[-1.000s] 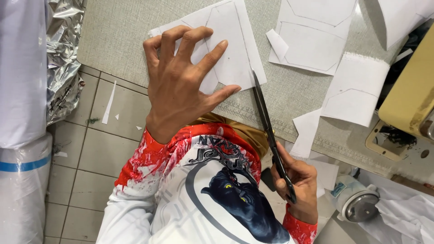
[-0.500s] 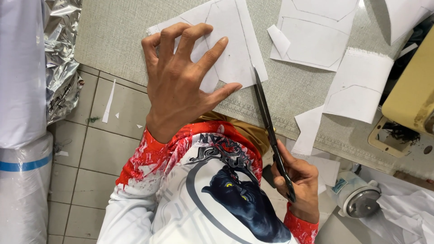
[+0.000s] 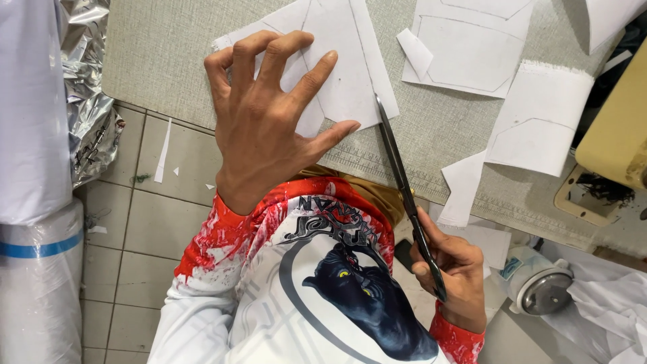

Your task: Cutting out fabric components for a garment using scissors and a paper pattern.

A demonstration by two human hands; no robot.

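While the left hand (image 3: 269, 128) spreads its fingers wide and presses the white paper piece (image 3: 337, 74) flat against the grey counter (image 3: 155, 54), the right hand (image 3: 451, 276) is closed around the handles of a pair of dark scissors (image 3: 403, 189). The blades look nearly together, and their tip meets the right-hand edge of the paper, just beside the left thumb. The paper lies close to the counter's near edge — its lower corner reaches almost to a ruled strip (image 3: 377, 168) that runs along that edge. The left palm hangs partly over the edge, above the tiled floor (image 3: 121, 229).

Farther along the counter, toward its far side, lies a larger white sheet with drawn outlines (image 3: 472, 47), a small white scrap (image 3: 414, 50) resting on its left margin. To the right of it sits another marked white piece (image 3: 539, 121), and a narrow white strip (image 3: 461, 185) hangs toward the near edge below it.

Beside the counter's left edge stand crumpled silver foil (image 3: 87, 94) and a white roll with a blue band (image 3: 37, 263). At the right — past the counter's corner — a yellowish machine body (image 3: 617, 135) shows.
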